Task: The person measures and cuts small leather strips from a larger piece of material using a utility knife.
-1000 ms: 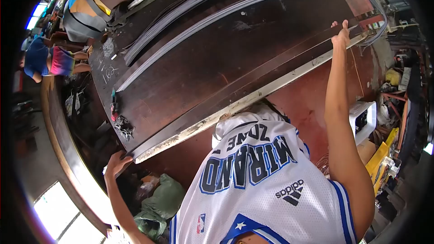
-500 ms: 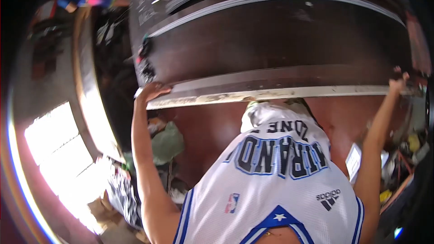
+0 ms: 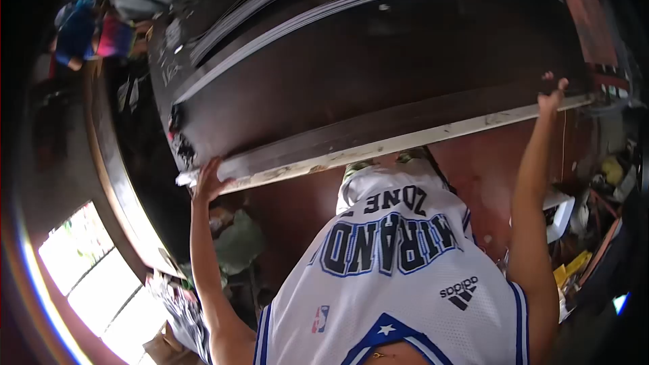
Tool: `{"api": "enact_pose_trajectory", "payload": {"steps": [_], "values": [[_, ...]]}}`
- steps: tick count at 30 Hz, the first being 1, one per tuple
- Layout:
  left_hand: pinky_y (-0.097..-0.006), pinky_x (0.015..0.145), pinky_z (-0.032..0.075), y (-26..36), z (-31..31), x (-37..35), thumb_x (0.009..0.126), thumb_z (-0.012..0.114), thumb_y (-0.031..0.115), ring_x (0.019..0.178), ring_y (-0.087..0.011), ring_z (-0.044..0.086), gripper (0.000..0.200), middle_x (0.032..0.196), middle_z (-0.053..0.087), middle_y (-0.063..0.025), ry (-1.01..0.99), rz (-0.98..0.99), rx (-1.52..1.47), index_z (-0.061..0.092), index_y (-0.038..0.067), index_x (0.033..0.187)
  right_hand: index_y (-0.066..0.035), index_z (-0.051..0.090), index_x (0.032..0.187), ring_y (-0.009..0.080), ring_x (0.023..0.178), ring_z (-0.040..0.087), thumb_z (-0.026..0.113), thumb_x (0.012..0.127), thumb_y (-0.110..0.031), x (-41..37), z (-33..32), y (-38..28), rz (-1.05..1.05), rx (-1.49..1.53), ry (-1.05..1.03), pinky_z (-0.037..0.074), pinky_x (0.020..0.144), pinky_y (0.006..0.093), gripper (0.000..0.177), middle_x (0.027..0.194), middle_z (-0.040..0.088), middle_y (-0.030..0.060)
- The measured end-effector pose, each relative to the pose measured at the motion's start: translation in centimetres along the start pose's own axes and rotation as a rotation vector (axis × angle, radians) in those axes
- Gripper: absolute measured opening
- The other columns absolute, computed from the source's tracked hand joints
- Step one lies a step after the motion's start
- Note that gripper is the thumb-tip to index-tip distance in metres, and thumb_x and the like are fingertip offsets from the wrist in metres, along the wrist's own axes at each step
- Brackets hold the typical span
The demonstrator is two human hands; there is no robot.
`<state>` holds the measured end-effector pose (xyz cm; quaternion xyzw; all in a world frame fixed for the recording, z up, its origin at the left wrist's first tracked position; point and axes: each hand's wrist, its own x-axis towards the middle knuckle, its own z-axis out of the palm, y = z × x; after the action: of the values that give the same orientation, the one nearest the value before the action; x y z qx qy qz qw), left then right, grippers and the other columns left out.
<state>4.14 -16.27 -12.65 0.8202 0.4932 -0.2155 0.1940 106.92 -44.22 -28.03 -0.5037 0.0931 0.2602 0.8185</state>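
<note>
A large dark brown board with a pale, chipped front edge lies on a stack of similar boards in front of me. My left hand grips the board's near left corner. With the arm stretched out, my right hand grips the same front edge at the far right. I wear a white sleeveless jersey with blue lettering.
A reddish panel stands below the board's edge. Green cloth lies on the floor at left. A person in blue and pink is at the far upper left. A white crate and yellow clutter sit at right. Bright windows are at lower left.
The view has swung back to the right and the board's edge now tilts up to the right. Both hands keep their hold on the front edge.
</note>
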Motion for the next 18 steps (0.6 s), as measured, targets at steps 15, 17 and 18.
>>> {"api": "enact_pose_trajectory", "payload": {"steps": [15, 17, 18], "values": [[-0.0474, 0.082, 0.049, -0.5, 2.9, 2.1, 0.064, 0.078, 0.0, 0.097, -0.0433, 0.059, 0.046, 0.107, 0.062, -0.02, 0.228, 0.067, 0.084, 0.062, 0.0, 0.107, -0.015, 0.057, 0.072, 0.0087, 0.047, 0.029, 0.078, 0.075, -0.059, -12.8, 11.1, 4.3, -0.235, -0.154, 0.476, 0.024, 0.045, 0.0257, 0.049, 0.059, 0.033, -0.006], [-0.0479, 0.08, 0.049, -0.4, 2.5, 2.5, 0.064, 0.08, 0.002, 0.096, -0.0432, 0.06, 0.046, 0.106, 0.062, -0.0196, 0.201, 0.077, 0.118, 0.062, 0.002, 0.107, -0.016, 0.056, 0.071, 0.0091, 0.048, 0.029, 0.081, 0.072, -0.057, -12.1, 10.4, 4.3, -0.2, -0.147, 0.498, 0.024, 0.046, 0.0264, 0.048, 0.06, 0.033, -0.0059], [-0.0487, 0.08, 0.049, -0.4, 2.4, 2.7, 0.065, 0.081, 0.006, 0.096, -0.0431, 0.06, 0.047, 0.108, 0.062, -0.0195, 0.18, 0.07, 0.116, 0.062, 0.002, 0.107, -0.018, 0.055, 0.071, 0.009, 0.048, 0.029, 0.083, 0.071, -0.054, -11.5, 10.0, 4.4, -0.168, -0.124, 0.508, 0.024, 0.046, 0.0267, 0.046, 0.059, 0.033, -0.0062]]}}
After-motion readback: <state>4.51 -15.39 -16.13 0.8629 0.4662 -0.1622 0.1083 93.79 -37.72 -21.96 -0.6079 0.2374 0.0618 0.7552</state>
